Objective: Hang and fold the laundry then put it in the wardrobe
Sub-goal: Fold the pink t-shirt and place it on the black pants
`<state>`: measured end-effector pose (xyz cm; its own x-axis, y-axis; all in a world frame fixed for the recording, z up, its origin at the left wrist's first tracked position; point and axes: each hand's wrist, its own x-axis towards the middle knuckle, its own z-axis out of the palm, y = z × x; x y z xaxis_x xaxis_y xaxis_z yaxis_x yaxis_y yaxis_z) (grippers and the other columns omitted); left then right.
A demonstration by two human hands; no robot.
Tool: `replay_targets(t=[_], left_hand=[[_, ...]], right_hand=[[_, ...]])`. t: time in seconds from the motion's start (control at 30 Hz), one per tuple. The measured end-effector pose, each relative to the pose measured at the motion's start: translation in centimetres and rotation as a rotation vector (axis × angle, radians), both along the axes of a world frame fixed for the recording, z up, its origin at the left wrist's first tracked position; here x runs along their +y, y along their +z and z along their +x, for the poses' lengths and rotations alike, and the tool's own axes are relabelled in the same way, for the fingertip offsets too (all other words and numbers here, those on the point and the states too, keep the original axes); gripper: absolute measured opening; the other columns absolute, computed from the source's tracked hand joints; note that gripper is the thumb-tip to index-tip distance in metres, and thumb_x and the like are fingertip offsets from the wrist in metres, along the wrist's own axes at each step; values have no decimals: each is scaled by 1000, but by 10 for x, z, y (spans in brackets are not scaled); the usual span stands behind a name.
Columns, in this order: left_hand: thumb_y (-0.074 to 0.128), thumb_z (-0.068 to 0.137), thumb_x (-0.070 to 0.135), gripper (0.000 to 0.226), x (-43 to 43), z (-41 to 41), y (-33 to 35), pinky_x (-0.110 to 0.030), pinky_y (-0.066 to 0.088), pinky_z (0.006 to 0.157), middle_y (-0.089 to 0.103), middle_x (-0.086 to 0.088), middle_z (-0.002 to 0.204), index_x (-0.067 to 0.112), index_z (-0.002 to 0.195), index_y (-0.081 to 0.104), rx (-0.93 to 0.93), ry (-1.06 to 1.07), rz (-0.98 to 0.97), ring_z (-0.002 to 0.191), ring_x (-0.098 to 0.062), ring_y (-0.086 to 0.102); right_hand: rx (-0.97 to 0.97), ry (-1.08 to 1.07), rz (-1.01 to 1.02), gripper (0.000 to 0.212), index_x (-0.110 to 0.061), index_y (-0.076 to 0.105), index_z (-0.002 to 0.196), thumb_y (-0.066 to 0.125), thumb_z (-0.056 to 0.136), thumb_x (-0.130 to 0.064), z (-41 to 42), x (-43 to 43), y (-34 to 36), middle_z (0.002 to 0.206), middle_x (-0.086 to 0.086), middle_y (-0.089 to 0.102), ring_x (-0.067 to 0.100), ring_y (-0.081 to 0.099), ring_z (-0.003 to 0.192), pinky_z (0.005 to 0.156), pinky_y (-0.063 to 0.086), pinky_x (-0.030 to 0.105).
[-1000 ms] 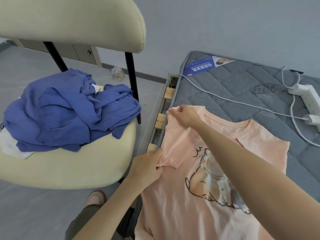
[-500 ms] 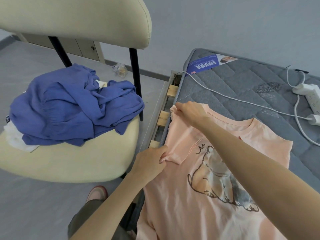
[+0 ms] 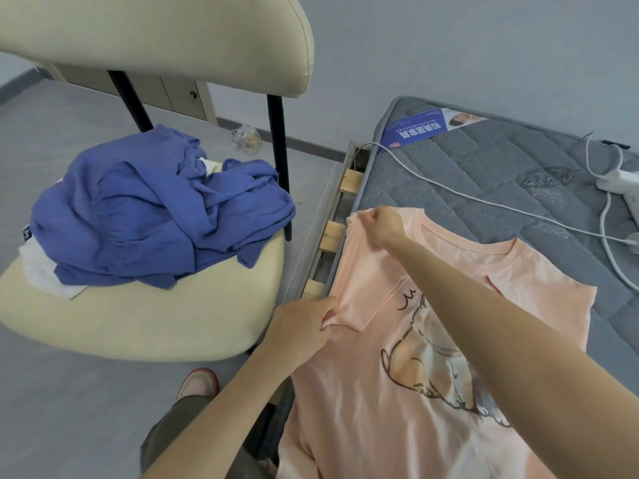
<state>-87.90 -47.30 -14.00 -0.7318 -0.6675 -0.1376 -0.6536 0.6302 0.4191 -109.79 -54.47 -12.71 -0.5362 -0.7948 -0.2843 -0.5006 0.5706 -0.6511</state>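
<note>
Shirt (image 3: 345, 426) edge: left hand (image 3: 301, 328); right hand (image 3: 382, 226)

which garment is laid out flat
The pink t-shirt, spread on the mattress with the left hand and right hand pinching it; the blue garment lies crumpled on the chair.

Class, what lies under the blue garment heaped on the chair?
A white cloth peeks out beneath the blue garment, on the cream chair seat. How far it extends, or what else lies there, is covered.
</note>
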Motion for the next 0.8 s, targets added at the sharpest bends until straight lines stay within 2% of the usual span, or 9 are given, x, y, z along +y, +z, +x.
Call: replay_targets(t=[0.07,0.13,0.23,0.3,0.37,0.4,0.53,0.67,0.8], left_hand=[[48,89,20,14,2,1,-1,-24,35,57,36,8,62,22,85,35,-12,10,0,63,-14,44],[50,87,21,15,4,-1,0,-25,40,59,43,8,73,22,87,35,12,37,-26,68,-14,47],[55,84,22,22,8,-9,3,-25,42,62,44,4,96,22,102,42,66,11,-96,84,-13,45],[61,80,20,23,9,-17,3,-25,38,65,44,2,96,21,101,50,83,-77,-163,84,-15,46],[64,79,16,14,12,-23,4,-27,38,64,48,2,87,19,88,54,119,-142,-191,77,-16,49],[60,83,16,8,14,-24,5,-27,40,66,50,3,85,19,88,53,134,-170,-165,76,-16,49],[43,96,24,9,21,-23,14,-21,43,66,48,8,92,20,100,50,240,-169,-45,79,-10,47],[44,94,25,13,25,-26,13,-25,47,74,47,7,99,23,107,45,163,-263,-16,84,-11,49],[52,88,24,35,26,-26,11,-24,37,85,41,5,114,23,120,40,81,-174,-81,102,-12,44]], right_hand=[[-33,-5,2,43,-7,49,66,43,99,-35,-2,3,2,66,6,49,18,45,63,70,35,28],[-29,15,42,53,2,64,87,38,100,-42,-8,5,10,85,13,60,24,52,79,77,37,30],[-5,132,198,63,0,62,113,31,98,-53,-17,12,16,108,11,57,27,53,102,90,37,32],[6,247,284,55,-7,63,94,36,96,-55,-20,20,16,97,5,54,23,52,92,84,39,32],[30,305,291,47,-13,46,65,46,94,-49,-22,25,14,73,2,47,18,46,69,65,35,29],[50,305,261,46,-13,41,62,49,94,-44,-23,28,15,66,1,42,17,42,63,59,31,28],[197,163,89,35,-11,62,89,54,91,-44,-32,43,18,84,0,58,20,53,81,67,39,30],[339,201,252,25,-19,57,97,56,88,-42,-37,61,11,98,1,61,20,55,90,71,42,30],[229,142,147,23,-15,59,107,53,89,-27,-38,62,14,113,4,62,24,56,102,87,47,35]])
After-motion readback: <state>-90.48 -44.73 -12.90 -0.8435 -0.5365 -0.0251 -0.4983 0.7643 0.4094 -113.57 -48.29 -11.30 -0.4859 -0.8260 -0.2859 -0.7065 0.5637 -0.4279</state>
